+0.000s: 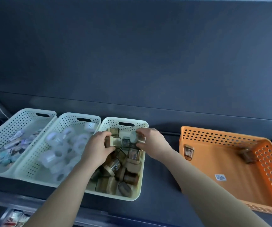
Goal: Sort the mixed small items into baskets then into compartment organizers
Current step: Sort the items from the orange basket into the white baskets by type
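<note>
— Where are the hands?
— Both are over the cream basket (125, 120) at lower centre. The left hand (97, 149) has its fingers (103, 133) curled round a small brown box (115, 141), just above the heap of brown boxes (115, 176) filling that basket.
— And the right?
— The right hand (152, 142) pinches a round-ended brown container (137, 138) near the basket's far end, fingers above and thumb below.
— The other baskets?
— Just left, touching it, a pale green basket (66, 117) holds clear tape rolls (50, 158). Further left, a white basket (25, 112) holds small packets, too blurred to name.
— On the right?
— An orange basket (213, 133) sits apart on the dark bench (161, 185), with two brown boxes, one at its left wall (188, 152) and one at its right (248, 155).
</note>
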A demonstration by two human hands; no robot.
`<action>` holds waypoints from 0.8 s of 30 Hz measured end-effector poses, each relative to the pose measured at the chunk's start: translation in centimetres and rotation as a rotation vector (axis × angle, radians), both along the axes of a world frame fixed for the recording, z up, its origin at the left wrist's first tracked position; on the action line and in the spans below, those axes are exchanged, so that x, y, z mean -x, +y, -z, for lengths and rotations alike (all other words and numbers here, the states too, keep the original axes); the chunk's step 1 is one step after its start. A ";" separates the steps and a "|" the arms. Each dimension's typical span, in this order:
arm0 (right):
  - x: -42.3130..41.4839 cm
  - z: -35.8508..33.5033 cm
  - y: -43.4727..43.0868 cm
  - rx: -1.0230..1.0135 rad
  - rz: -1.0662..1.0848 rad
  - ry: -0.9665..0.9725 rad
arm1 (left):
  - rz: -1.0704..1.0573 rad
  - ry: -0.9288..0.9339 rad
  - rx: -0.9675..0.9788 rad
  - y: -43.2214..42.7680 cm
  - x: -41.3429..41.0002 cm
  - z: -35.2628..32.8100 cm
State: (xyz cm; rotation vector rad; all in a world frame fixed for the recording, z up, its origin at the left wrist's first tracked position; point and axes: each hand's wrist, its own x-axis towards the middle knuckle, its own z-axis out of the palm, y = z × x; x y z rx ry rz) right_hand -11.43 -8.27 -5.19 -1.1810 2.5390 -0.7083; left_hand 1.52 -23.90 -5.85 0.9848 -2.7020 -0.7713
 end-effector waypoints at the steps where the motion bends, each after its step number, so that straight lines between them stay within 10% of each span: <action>1: -0.1 0.0 -0.3 -0.016 -0.010 0.013 | 0.019 -0.028 0.020 -0.3 0.1 0.2; 13: 1.9 -2.7 12.7 0.068 0.208 0.088 | 0.349 0.396 0.051 9.4 3.8 -4.5; 24: 12.1 2.1 28.2 -0.178 0.478 -0.005 | 0.734 -0.241 0.117 21.4 15.7 -0.8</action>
